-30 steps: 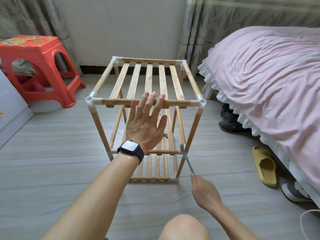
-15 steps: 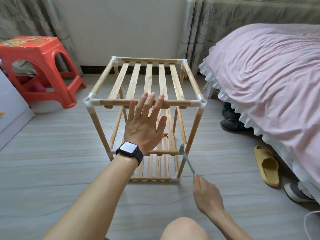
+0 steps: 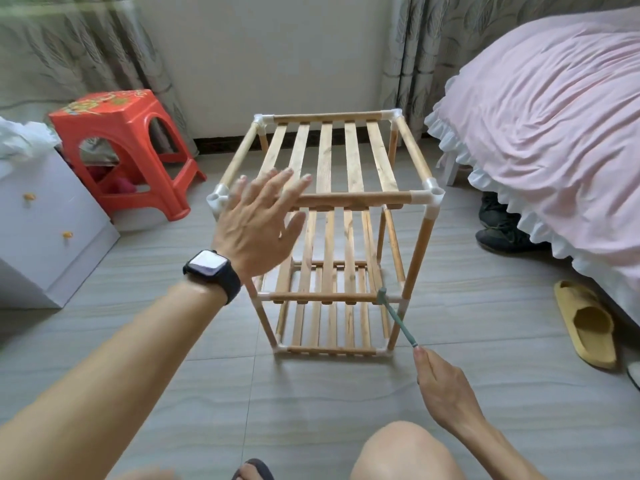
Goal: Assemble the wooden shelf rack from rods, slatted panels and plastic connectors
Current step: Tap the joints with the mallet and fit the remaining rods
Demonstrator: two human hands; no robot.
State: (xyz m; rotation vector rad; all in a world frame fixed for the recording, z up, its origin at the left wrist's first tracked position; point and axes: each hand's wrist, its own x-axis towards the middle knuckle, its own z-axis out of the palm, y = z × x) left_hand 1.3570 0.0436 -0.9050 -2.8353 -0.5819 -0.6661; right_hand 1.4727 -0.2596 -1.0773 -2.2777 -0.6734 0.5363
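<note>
Steadying the shelf rack [image 3: 349, 157] on the floor [image 3: 311, 410], we spread our left hand [image 3: 256, 223] flat and empty at its top front rod [image 3: 353, 199]. Our right hand [image 3: 440, 386] pinches a mallet [image 3: 400, 322] at the middle-tier connector [image 3: 401, 301], probably to tap it tight. The bed [image 3: 554, 116] crowds the right side, the red stool [image 3: 117, 126] the left.

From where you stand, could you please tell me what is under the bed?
Dark shoes poke out from under the bed, below its white frill; anything deeper is covered.
</note>
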